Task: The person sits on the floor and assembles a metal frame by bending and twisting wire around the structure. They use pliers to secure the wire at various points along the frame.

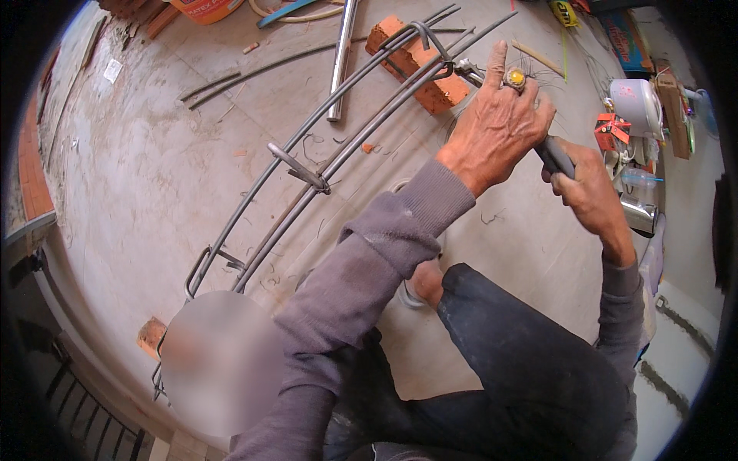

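My right hand (590, 188) is closed around the dark handle (555, 157) of a metal hand tool. The tool's metal end (467, 71) shows beyond my left hand and reaches a stirrup (427, 50) on a cage of steel rebar (361, 142). Over the tool's middle lies my left hand (503, 127), one finger stretched out and the others curled; a ring with a yellow stone is on it. How its fingers grip the tool underneath is hidden. Nearer stirrups (296, 165) cross the long bars.
An orange brick (442, 92) props the cage's far end; another brick (151, 336) lies near left. A shiny metal tube (343, 61) and loose rebar (231, 83) lie behind. Boxes and a white wire spool (636, 107) stand right. A round blur hides the cage's near end.
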Demonstrator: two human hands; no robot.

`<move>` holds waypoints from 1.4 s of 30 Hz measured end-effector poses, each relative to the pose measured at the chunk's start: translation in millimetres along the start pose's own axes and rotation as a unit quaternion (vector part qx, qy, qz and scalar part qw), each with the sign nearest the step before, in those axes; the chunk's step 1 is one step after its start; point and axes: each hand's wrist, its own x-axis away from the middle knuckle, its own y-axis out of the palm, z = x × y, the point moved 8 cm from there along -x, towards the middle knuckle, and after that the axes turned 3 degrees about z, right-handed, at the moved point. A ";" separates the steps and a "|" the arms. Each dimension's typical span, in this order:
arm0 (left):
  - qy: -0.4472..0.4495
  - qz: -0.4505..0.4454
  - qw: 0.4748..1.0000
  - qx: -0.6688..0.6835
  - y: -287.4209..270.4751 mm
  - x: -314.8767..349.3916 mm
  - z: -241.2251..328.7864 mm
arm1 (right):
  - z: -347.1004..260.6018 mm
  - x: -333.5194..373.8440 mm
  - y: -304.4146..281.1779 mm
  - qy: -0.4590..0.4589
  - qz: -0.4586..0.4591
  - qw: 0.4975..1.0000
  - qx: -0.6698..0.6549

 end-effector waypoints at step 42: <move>-0.043 0.039 0.997 -0.051 1.1 12.2 3.1 | 39.4 -25.7 7.6 0.074 -0.151 0.955 -0.243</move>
